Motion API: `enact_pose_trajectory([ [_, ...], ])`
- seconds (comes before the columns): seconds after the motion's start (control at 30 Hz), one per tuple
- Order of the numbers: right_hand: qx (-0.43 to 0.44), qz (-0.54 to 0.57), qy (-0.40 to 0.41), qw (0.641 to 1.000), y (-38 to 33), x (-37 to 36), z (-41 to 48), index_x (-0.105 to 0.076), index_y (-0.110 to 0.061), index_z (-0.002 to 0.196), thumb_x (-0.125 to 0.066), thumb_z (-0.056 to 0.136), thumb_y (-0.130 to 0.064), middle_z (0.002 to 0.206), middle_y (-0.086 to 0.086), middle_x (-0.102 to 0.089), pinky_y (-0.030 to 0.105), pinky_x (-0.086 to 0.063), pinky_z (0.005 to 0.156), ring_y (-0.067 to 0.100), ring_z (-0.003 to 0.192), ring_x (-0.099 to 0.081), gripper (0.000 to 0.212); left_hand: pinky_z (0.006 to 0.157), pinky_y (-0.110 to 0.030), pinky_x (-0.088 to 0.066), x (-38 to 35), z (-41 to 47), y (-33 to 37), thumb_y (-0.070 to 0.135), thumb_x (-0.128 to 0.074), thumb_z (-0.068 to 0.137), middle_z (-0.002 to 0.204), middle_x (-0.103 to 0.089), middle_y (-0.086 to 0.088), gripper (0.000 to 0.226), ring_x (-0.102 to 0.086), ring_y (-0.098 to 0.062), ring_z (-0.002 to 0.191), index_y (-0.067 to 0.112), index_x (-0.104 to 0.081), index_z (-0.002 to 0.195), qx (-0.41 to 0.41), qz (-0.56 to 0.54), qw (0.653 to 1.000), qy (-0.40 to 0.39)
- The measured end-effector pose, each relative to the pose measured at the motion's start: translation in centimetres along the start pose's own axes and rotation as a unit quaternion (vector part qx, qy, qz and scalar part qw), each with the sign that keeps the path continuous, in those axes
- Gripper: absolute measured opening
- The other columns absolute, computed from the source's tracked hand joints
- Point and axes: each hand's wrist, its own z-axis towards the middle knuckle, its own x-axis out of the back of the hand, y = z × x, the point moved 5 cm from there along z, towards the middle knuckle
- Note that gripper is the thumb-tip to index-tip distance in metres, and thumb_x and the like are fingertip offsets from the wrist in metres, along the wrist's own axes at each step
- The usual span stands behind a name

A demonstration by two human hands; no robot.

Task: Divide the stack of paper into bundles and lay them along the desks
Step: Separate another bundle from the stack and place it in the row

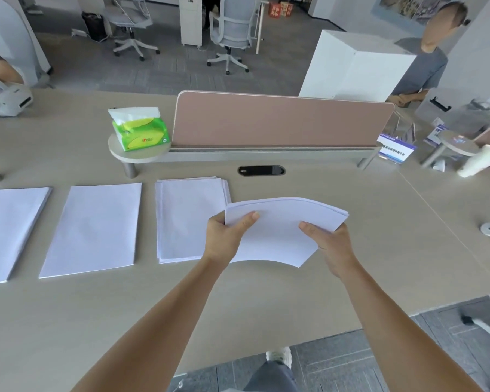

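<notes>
Both hands are holding 1 paper bundle (pixel 283 230) at frame center, over the desk (pixel 294 301). The left hand (pixel 224 239) is pinching its left edge w/ thumb on top. The right hand (pixel 331 244) is gripping its right side, thumb also on top. The bundle is bowing, long axis running approx. left-right. 3 more are lying flat in a row at frame left: far-left bundle (pixel 9 230), middle bundle (pixel 94 227) and third bundle (pixel 187 219), which is sitting just beside the left hand. Each one's long axis is pointing away from the camera.
</notes>
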Motion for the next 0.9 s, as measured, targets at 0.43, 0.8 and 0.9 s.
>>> enact_pose_trajectory([
  [0.43,-0.051,-0.051,-0.15,0.986,3.3,12.4,15.1,-0.074,-0.022,0.094,-0.079,0.081,-0.002,0.086,-0.012,-0.078,0.016,-0.055,0.065,0.004,0.081,-0.073,0.025,0.075,-0.024,-0.053,-14.0,6.3,-6.6,0.011,-0.083,0.075,0.085,-0.078,0.012,0.028,-0.073,-0.003,0.082,0.017,-0.071,0.099,0.029,0.091,0.991,0.089],
  [0.8,-0.021,0.019,-0.127,0.991,1.7,12.7,16.5,-0.063,0.0,0.09,-0.059,0.08,-0.055,0.08,0.001,-0.064,0.029,-0.043,0.066,0.015,0.072,-0.058,0.057,0.097,-0.038,-0.042,-15.5,7.1,-5.0,0.072,-0.059,0.071,0.098,-0.061,-0.002,0.057,-0.058,-0.023,0.101,0.018,-0.063,0.087,0.05,0.003,0.967,0.251],
  [0.9,-0.008,0.056,-0.108,0.993,0.8,12.2,16.5,-0.048,0.013,0.087,-0.059,0.077,-0.076,0.08,0.009,-0.047,0.037,-0.031,0.069,0.02,0.074,-0.043,0.09,0.073,-0.028,-0.045,-15.6,7.3,-4.5,0.062,-0.063,0.073,0.08,-0.062,0.001,0.044,-0.06,-0.02,0.079,0.019,-0.063,0.079,0.061,0.008,0.967,0.246],
])
